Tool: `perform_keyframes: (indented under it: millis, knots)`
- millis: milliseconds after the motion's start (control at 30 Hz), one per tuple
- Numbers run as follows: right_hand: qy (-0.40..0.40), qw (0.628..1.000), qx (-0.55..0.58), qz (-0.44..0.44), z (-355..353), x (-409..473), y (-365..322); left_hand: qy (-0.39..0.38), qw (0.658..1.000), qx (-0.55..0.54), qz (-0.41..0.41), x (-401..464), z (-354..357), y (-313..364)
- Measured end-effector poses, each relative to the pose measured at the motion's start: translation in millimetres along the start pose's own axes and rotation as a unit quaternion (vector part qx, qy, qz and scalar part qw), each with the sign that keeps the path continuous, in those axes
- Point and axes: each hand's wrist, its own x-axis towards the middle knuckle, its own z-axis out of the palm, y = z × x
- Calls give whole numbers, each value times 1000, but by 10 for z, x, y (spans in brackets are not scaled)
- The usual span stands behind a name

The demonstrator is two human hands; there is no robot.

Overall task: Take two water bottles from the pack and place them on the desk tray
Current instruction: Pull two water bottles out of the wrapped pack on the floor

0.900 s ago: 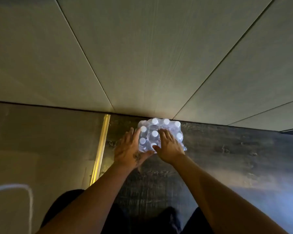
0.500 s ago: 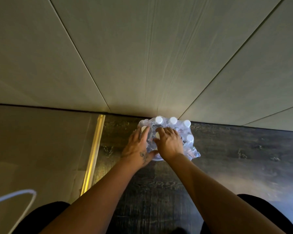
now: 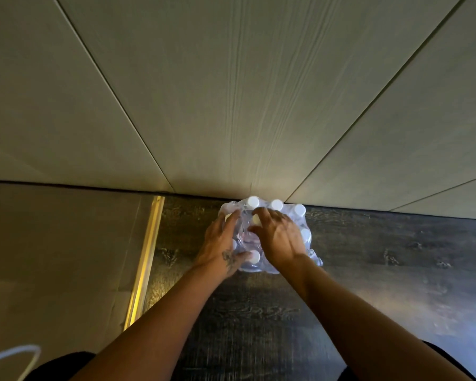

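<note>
Bottles of water sit upright in a shrink-wrapped pack (image 3: 305, 243) on a dark wood-grain floor (image 3: 382, 270), pushed up against the foot of a pale panelled wall (image 3: 231, 92). At far left a thin white cord (image 3: 17, 353) curves across a smooth grey-beige floor section (image 3: 52, 257). A shiny brass-coloured strip (image 3: 144, 259) runs away from the camera and divides that section from the dark boards. The wall above is matt, with faint vertical grain and thin dark seams between its panels.

The left hand (image 3: 217, 243), with a small tattoo near the thumb, lies on the pack's left side, fingers spread and pressed into the plastic film. White round caps (image 3: 252, 201) point straight up at the camera, so each bottle's long axis is vertical. The film is clear, crinkled and glossy, bunched loosely at the right corner. The right hand (image 3: 279, 237) rests on top of the pack, fingers curled down among the caps; whether they grip a bottle or only the wrap cannot be told.
</note>
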Motion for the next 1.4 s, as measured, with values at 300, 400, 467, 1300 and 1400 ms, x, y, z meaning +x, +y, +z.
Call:
perform_keyframes:
  millis: [300, 400, 467, 1300, 1400]
  knots:
    - [224, 962, 145, -52, -1032, 65, -87, 90, 991, -91, 30, 137, -78, 219]
    - [242, 945, 219, -34, -1173, 87, -32, 72, 983, -168, 33, 188, -42, 249]
    - [241, 936, 254, -26, -1213, 79, -20, 76, 977, -192, 49, 191, -25, 238]
    - [-176, 977, -76, 94, -513, 62, 332, 95, 960, -254, 75, 263, -284, 258]
    - [-176, 969, -162, 55, -242, -15, 308, 95, 958, -254, 90, 271, -291, 284]
